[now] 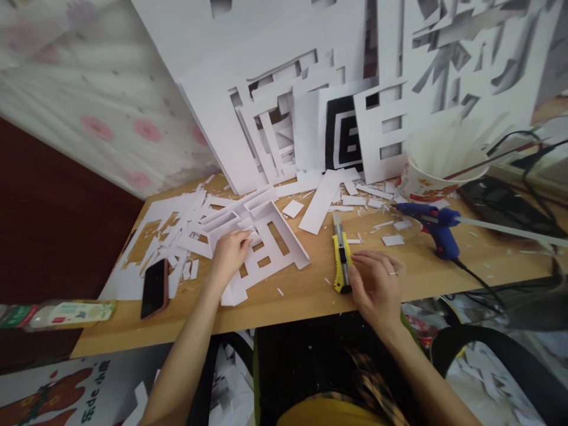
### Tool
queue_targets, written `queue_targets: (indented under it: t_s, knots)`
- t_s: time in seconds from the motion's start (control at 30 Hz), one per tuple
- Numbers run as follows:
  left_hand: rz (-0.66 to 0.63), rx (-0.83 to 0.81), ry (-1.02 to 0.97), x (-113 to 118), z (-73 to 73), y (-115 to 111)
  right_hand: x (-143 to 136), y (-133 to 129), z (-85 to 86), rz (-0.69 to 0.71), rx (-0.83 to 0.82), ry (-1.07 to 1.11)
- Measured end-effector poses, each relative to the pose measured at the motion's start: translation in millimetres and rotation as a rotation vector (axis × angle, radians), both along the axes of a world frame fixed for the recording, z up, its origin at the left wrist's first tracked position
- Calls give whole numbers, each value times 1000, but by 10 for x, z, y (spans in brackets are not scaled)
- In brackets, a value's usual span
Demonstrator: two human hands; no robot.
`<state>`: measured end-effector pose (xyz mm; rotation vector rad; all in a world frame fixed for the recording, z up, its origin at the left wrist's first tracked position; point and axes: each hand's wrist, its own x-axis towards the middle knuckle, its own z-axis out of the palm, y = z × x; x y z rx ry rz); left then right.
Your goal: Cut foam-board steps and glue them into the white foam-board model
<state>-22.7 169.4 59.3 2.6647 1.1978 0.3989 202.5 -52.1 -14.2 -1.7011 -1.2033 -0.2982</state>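
My left hand is closed in a pinch over the white card structure, which has cut-out openings and upright strips along its edges. Between its fingertips shows a small white card piece, partly hidden by the fingers. My right hand rests on the table, fingers loosely curved and thumb apart. Its fingertips are at the right side of a yellow utility knife; whether they touch it I cannot tell. The knife's blade end points away from me.
Card scraps litter the wooden table. A blue glue gun with a cord lies right, near a paper tub of glue sticks. A phone and bottle are left. Large cut-out boards lean behind.
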Motion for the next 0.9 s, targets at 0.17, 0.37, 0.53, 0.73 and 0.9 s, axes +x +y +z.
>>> queue_targets:
  t_s: [0.17, 0.37, 0.53, 0.73, 0.9]
  knots:
    - [-23, -24, 11, -4, -12, 23, 262, -125, 14, -377, 101, 128]
    - [-14, -61, -44, 0, -40, 67, 883, -115, 61, -686, -183, 231]
    - [64, -154, -208, -25, 101, -26, 1260, 61, 226, -559, -372, 341]
    - [340, -524, -849, 14, 205, -736, 1251, -25, 508, -272, -268, 510]
    - [274, -991, -1296, 321, 62, -1302, 834, -270, 731, 49, -170, 689]
